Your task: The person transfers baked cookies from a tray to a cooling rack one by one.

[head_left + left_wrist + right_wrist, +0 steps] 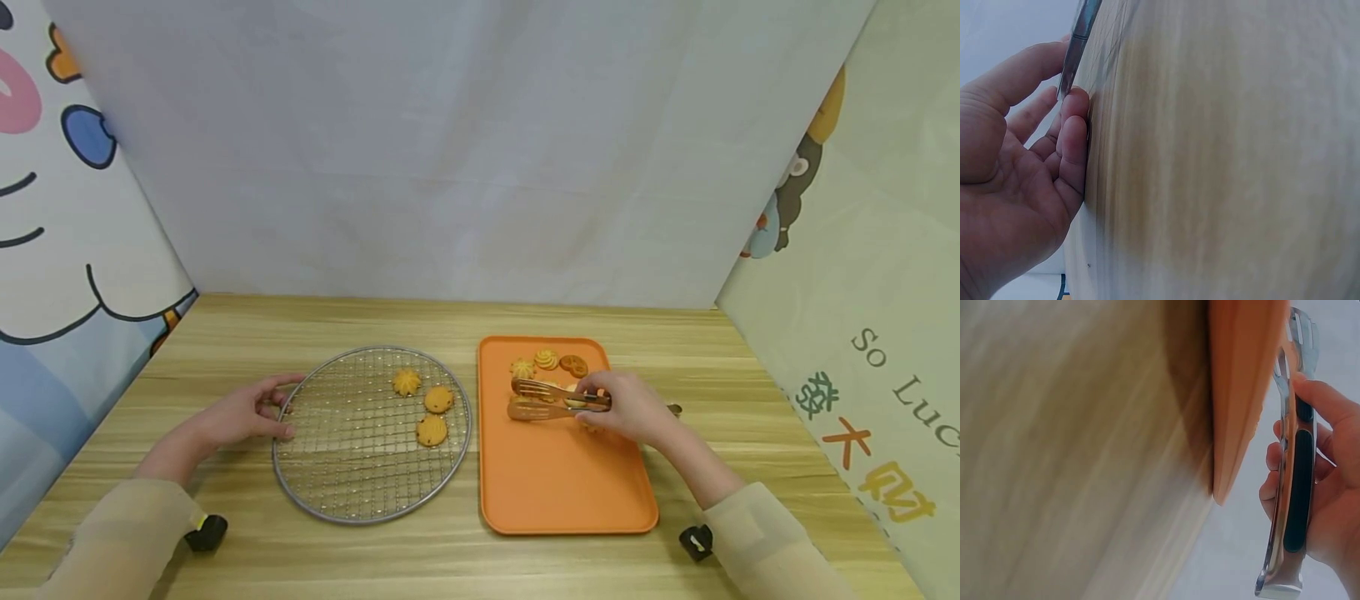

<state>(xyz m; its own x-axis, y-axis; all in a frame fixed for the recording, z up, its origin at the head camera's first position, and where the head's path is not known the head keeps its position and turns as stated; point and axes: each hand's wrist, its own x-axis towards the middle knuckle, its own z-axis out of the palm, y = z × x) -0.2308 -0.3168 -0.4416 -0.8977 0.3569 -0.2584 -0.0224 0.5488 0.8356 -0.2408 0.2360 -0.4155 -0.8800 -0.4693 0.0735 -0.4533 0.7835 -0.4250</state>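
Note:
My left hand (243,414) pinches the left rim of a round wire cooling rack (352,458), thumb on one side and fingertips on the other in the left wrist view. Several golden cookies (431,431) lie on the rack's right half. Over an orange tray (555,492), my right hand (626,407) grips metal food tongs (558,412) with dark handle inlays (1298,490). The tongs' two slotted ends point left and stand apart. Below and behind them, several cookies (547,359) sit on the tray's far half, some partly hidden by tongs and hand.
Rack and tray stand side by side on a wood-grain table (420,567), a narrow gap between them. A pale cloth wall (450,167) rises at the back, with printed cloths at left and right.

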